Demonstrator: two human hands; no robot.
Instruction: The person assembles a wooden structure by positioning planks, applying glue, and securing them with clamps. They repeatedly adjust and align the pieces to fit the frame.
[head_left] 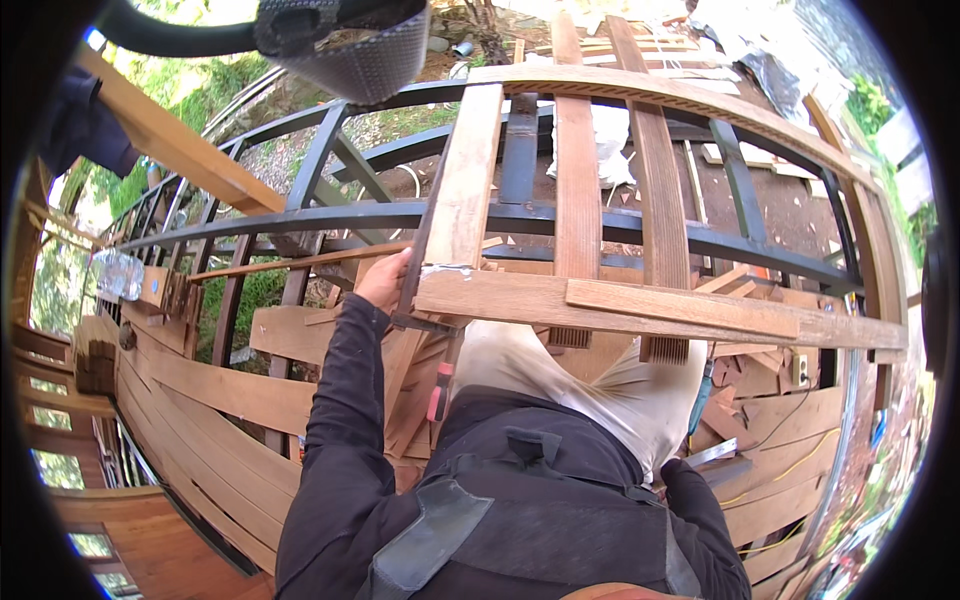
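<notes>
In front of me lies a wooden frame of pale and brown boards, its near rail (520,300) running across at waist height. A bar clamp (412,290) with a red and black handle (438,392) sits at the frame's left end. My left hand (383,280) is closed at the clamp's dark bar, with some fingers hidden behind it. A shorter wood strip (680,308) lies along the near rail. My right arm (695,500) hangs low by my right hip, and the hand itself does not show. A teal-handled tool (700,395) is near that hip.
Dark metal beams (380,215) run beneath the frame, with open gaps down to dirt and grass. Deck boards (220,390) curve along the left. Wood offcuts (725,420) and a yellow cord (790,480) lie at right. A clear plastic container (118,273) stands far left.
</notes>
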